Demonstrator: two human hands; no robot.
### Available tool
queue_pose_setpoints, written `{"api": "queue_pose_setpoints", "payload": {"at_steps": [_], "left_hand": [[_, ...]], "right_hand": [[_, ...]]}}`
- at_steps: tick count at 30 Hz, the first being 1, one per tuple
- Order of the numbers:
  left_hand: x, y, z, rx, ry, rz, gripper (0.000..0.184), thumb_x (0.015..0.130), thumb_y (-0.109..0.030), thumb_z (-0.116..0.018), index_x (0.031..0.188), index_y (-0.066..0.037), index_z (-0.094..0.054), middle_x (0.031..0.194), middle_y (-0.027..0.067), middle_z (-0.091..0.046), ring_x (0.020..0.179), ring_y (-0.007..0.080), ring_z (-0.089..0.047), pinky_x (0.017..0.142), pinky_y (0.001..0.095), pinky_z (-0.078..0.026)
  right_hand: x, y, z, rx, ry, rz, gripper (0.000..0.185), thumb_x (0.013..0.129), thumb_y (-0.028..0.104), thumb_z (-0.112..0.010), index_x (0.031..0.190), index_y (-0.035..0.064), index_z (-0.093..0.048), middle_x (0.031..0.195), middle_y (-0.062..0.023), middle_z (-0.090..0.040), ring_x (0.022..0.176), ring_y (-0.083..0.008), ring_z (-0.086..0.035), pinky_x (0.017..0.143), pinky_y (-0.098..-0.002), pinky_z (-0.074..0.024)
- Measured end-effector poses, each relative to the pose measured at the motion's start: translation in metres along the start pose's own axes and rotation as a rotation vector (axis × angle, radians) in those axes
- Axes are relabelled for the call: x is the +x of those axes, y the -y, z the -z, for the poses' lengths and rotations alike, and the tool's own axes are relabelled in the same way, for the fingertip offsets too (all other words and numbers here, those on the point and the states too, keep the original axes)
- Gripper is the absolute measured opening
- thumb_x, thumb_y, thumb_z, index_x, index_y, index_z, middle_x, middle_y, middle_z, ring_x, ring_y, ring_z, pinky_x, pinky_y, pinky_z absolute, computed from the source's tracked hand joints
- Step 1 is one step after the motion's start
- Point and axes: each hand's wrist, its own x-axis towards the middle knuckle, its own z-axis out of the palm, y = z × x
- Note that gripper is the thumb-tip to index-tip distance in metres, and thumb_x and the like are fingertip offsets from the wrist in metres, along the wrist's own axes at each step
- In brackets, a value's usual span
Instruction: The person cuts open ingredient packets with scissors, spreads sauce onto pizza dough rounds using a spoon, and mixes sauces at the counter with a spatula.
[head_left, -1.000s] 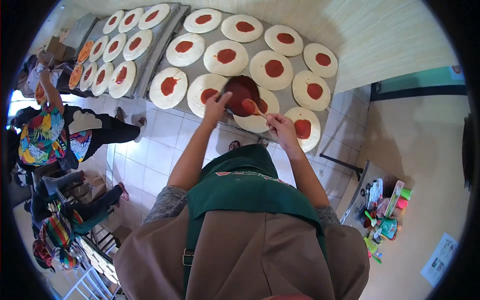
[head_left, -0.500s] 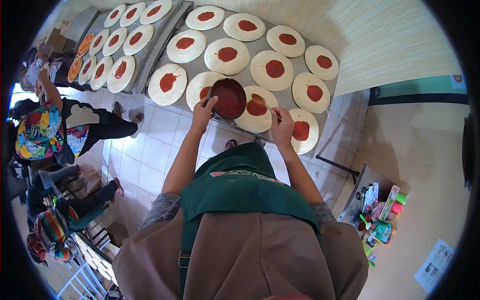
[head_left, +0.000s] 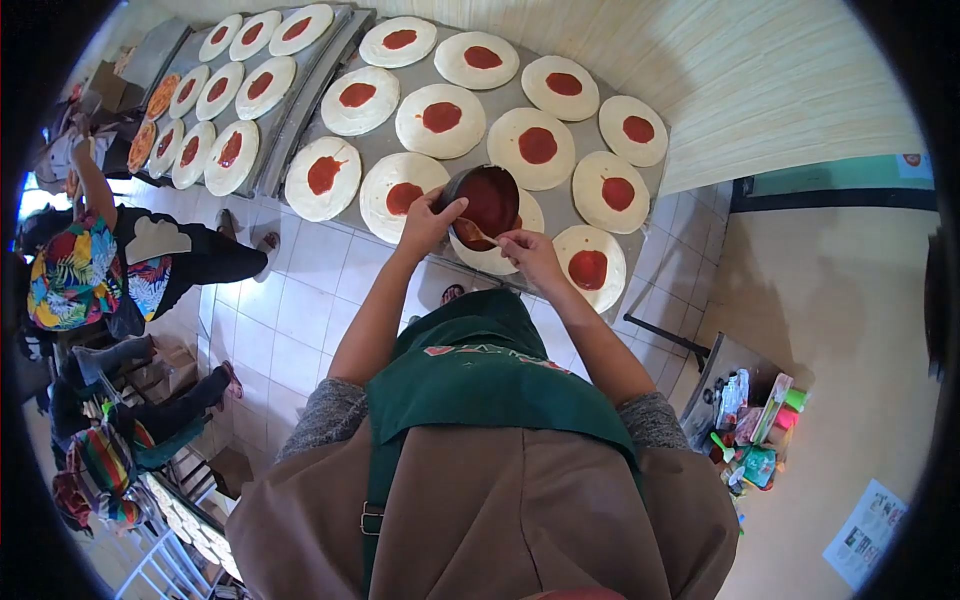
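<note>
My left hand (head_left: 428,224) grips the rim of a dark bowl (head_left: 462,192) of red sauce (head_left: 490,197), tilted toward the right. My right hand (head_left: 532,256) is closed on the handle of a spoon (head_left: 472,233), its head at the bowl's near edge. Beneath the bowl lies a pizza base (head_left: 532,212), partly hidden, with some red sauce showing at the bowl's right side. Around my hands are several more round bases, each with a red patch in its middle, such as the sauced base (head_left: 590,240) to the right and another pizza base (head_left: 380,215) to the left.
The bases lie on a metal table (head_left: 490,100) against a panelled wall. A second table (head_left: 285,150) with more bases adjoins on the left. Two people, one in a flowered shirt (head_left: 75,270), are at the left. A small table (head_left: 720,375) with colourful items stands right.
The spoon has moved left from over the sauced base to the bowl, and my right hand with it. The bowl has shifted right, now covering much of that base.
</note>
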Motion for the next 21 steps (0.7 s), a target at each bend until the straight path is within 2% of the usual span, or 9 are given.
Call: {"api": "queue_pose_setpoints", "payload": {"at_steps": [1,4,7,10,14,16,19,21], "left_hand": [[0.002,0.002,-0.001,-0.014,0.008,0.02,0.045,0.085,-0.028,-0.068,0.115,0.005,-0.061,0.095,0.0077,-0.067,0.084,0.0126,-0.061,0.079,0.0271,-0.048],[0.008,0.005,-0.002,-0.116,0.015,0.074,0.046,0.085,-0.028,-0.068,0.116,0.004,-0.061,0.098,0.0077,-0.067,0.086,0.0125,-0.06,0.08,0.0271,-0.048],[0.016,0.008,-0.001,-0.162,0.033,0.073,0.046,0.086,-0.028,-0.067,0.118,0.004,-0.06,0.1,0.0078,-0.066,0.088,0.0127,-0.06,0.081,0.027,-0.048],[0.027,0.01,-0.008,-0.166,0.04,0.024,0.046,0.087,-0.028,-0.066,0.119,0.004,-0.059,0.102,0.0081,-0.066,0.089,0.0128,-0.06,0.081,0.0266,-0.048],[0.037,0.016,-0.016,-0.054,-0.003,0.043,0.045,0.089,-0.03,-0.064,0.12,0.003,-0.058,0.102,0.0079,-0.066,0.089,0.0118,-0.06,0.079,0.0258,-0.049],[0.035,0.005,-0.02,-0.19,-0.029,0.127,0.044,0.089,-0.032,-0.063,0.119,0.001,-0.059,0.1,0.0079,-0.066,0.089,0.0115,-0.061,0.077,0.0257,-0.051],[0.035,0.006,-0.022,-0.295,-0.102,0.167,0.044,0.091,-0.037,-0.059,0.12,-0.003,-0.058,0.104,0.0064,-0.064,0.091,0.0127,-0.062,0.075,0.0282,-0.053],[0.039,0.012,-0.02,-0.321,-0.165,0.181,0.045,0.092,-0.04,-0.057,0.119,-0.004,-0.057,0.107,0.006,-0.063,0.093,0.0144,-0.063,0.077,0.0315,-0.054]], "right_hand": [[-0.002,0.003,0.0,0.145,0.021,-0.05,0.015,0.088,0.014,-0.066,0.095,0.002,-0.069,0.073,-0.0012,-0.061,0.06,-0.0058,-0.048,0.052,-0.0201,-0.0348],[-0.001,0.015,0.009,0.016,-0.019,0.085,0.014,0.089,0.015,-0.066,0.096,0.0028,-0.068,0.072,0.0008,-0.06,0.059,-0.0056,-0.049,0.054,-0.0193,-0.038],[0.007,0.027,0.021,-0.569,-0.229,0.556,0.015,0.089,0.014,-0.065,0.096,0.0014,-0.068,0.073,0.0,-0.061,0.06,-0.0073,-0.052,0.056,-0.0213,-0.0416],[0.008,0.035,0.022,-0.63,-0.202,0.543,0.017,0.087,0.013,-0.065,0.094,-0.0029,-0.067,0.075,-0.0078,-0.064,0.07,-0.0175,-0.061,0.065,-0.0336,-0.0489],[0.021,0.02,0.02,-0.119,-0.058,0.18,0.017,0.088,0.014,-0.065,0.095,-0.0012,-0.067,0.075,-0.004,-0.063,0.063,-0.0109,-0.055,0.058,-0.0264,-0.044],[0.025,0.023,0.025,0.18,0.018,-0.022,0.017,0.088,0.014,-0.065,0.097,-0.0002,-0.067,0.075,-0.0015,-0.062,0.06,-0.0071,-0.051,0.055,-0.0223,-0.0402],[0.029,0.037,0.041,0.324,0.03,-0.027,0.017,0.089,0.014,-0.064,0.099,0.0007,-0.066,0.074,0.0014,-0.061,0.057,-0.003,-0.046,0.053,-0.0183,-0.0347],[0.04,0.053,0.058,0.175,-0.084,0.059,0.016,0.089,0.014,-0.064,0.098,0.0013,-0.067,0.074,0.0018,-0.061,0.058,-0.0035,-0.047,0.053,-0.0186,-0.0357]]}}
